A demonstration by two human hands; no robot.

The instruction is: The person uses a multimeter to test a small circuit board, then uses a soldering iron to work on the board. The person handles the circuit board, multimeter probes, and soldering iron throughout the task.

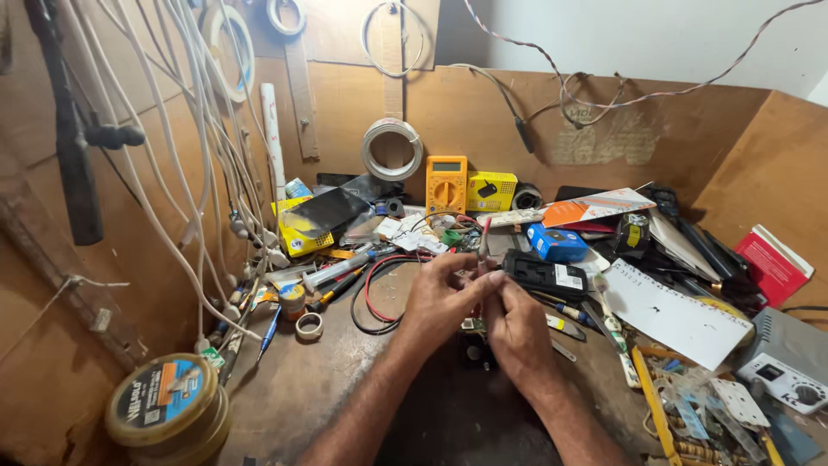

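Pinching a thin red-tipped probe (484, 237) between them, your fingers (483, 278) meet at frame centre. Your left hand (440, 298) steadies it upright while your right hand (516, 332) closes in beside, probably for fine control. A small circuit board (473, 325) lies just beneath on the tabletop (302, 388). The multimeter (447, 184) stands behind, upper centre, dial facing you.

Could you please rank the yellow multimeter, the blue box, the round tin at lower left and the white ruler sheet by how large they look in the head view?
1. White ruler sheet
2. Round tin, enlarged by nearness to the camera
3. Yellow multimeter
4. Blue box, looks close to the multimeter; order unsure
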